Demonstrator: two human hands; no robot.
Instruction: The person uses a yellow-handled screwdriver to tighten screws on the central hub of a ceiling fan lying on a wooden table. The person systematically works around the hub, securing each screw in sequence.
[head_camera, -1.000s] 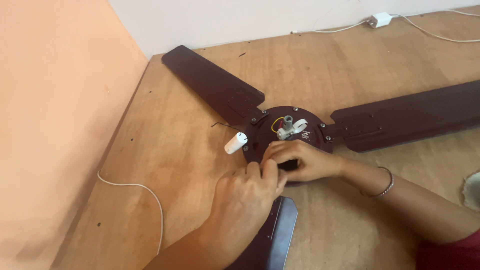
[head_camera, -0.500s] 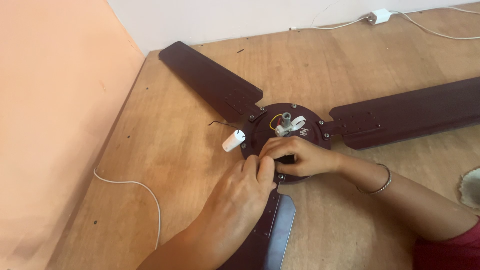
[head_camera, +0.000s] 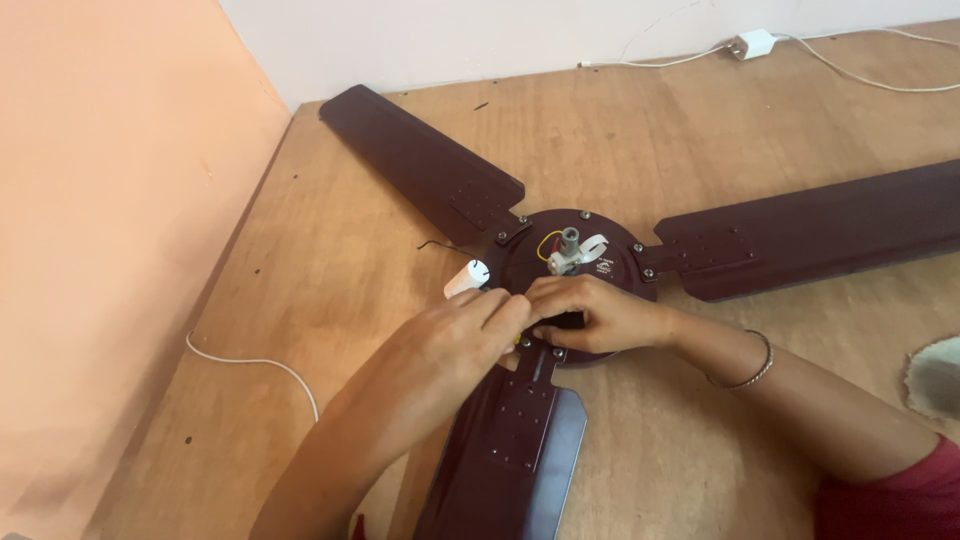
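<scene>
Here, nearest the camera, the near blade of a dark maroon ceiling fan is seen lying flat on the plywood floor, its long axis running from the viewer straight up to the motor hub. The left hand and the right hand are brought together just where that blade's bracket meets the hub's near rim, fingertips touching or almost so. The fingers of both are curled down over the joint; whether anything small is pinched beneath them cannot be told, since the spot is covered. The left hand lies slightly nearer the blade root, the right more on the hub itself, a thin bangle worn at its wrist.

Just left of the hub a small white capacitor is seen, apart from the left hand. Beyond, the hub's grey shaft and yellow wire are exposed, and two further blades are spread left and right. Farthest off, a white charger is found by the wall.
</scene>
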